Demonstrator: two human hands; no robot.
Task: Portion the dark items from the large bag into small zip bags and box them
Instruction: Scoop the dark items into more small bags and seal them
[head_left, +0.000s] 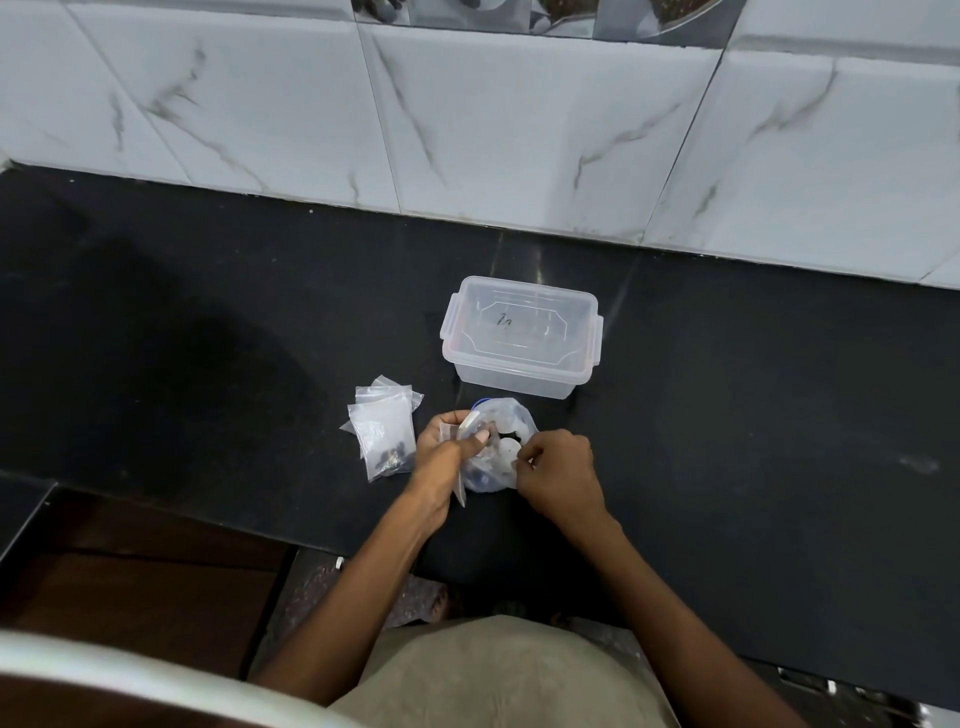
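On black counter (727, 415): both hands at big bag (511, 415), just in front of clear box (519, 338).
L hand (449, 447) pinches a small zip bag (451, 431) at big bag's mouth; R hand (558, 467), fingers curled, pinches bag's rim. Filled zip bags (384, 431) lie just left, dark bits inside. Box lid is on.

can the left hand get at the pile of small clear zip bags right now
Probably yes: the pile of small clear zip bags lies just left of the left hand with bare black counter between, but that hand grips a small bag.
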